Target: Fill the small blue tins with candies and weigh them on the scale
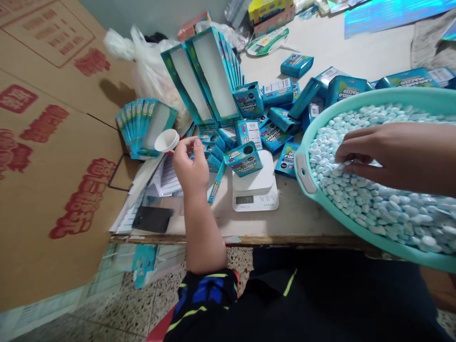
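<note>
My right hand (370,154) reaches into a mint-green tub (308,156) full of pale blue and white candies (356,199). Its fingers and thumb close around some of the candies. My left hand (192,164) is raised over the table, fingers curled towards the thumb; what they hold, if anything, is hidden. Just left of its knuckles a white cup (166,141) tilts, partly covered by the hand. Between my hands, a white digital scale (254,192) carries a small blue candy box (244,160) with an opening in its top.
Blue boxes (274,137) lie heaped behind the scale. Upright display cartons (210,78) and a fanned stack of cartons (142,126) stand left. A large cardboard box (53,142) borders the table. A dark flat object (153,219) lies near the front edge.
</note>
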The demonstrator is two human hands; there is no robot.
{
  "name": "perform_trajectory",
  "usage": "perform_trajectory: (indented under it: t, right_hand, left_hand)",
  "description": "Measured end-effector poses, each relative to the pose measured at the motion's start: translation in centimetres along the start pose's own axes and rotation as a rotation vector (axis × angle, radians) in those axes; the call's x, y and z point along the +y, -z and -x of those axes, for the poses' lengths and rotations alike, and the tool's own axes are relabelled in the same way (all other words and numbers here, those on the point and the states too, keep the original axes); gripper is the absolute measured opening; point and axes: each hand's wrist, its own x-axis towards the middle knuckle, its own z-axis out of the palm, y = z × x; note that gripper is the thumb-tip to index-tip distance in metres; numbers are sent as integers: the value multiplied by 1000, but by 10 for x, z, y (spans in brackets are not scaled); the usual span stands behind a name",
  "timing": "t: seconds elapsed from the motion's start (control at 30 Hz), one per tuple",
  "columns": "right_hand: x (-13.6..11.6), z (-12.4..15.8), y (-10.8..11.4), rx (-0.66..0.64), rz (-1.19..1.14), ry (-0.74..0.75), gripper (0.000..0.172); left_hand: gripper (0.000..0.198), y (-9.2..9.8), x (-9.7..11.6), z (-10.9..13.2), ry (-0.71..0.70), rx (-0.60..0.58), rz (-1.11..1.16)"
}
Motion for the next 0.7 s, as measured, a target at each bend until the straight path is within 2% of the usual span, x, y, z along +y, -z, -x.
perform_trajectory:
  t: [0.1,0.33,0.7]
  right_hand:
    - [-1,0,2,-54,-31,-6,29]
    - [-2,2,1,-73,-67,-16,29]
    - [-25,-5,14,-170,-32,-114,24]
  left_hand:
    - [24,1,1,-1,18,6,1]
    - [18,-2,5,1,32,-50,22]
    - [19,-4,4,2,57,-63,47]
